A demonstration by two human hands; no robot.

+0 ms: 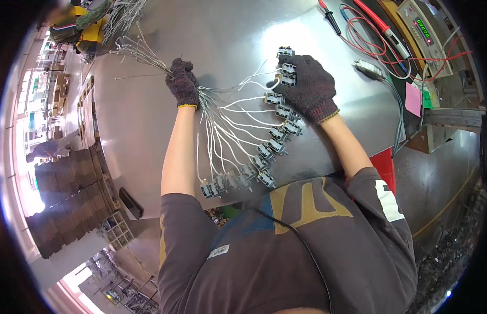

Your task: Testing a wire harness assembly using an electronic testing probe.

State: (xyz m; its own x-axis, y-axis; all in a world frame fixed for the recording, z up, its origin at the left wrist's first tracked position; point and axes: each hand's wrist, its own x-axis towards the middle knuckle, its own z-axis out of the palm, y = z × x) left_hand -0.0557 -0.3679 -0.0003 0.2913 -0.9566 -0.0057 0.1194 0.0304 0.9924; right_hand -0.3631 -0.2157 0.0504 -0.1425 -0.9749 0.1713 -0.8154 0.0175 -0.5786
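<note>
White wires (205, 94) are being squeezed by the left hand (183, 83), likely to stay bunched, while grey parts (277, 133) are being touched by the right hand (309, 86), its grip unclear

This looks like a factory workshop. A big, shiny metal tabletop (227, 31) carries lots of matching little metal parts (277, 132) in a curvy row reaching its near edge. By the far right corner sits a box (409, 21) with glowing green numbers. Another worker (65, 34) is by the far left corner. Brown cardboard (65, 180) is piled past the left edge.
</note>
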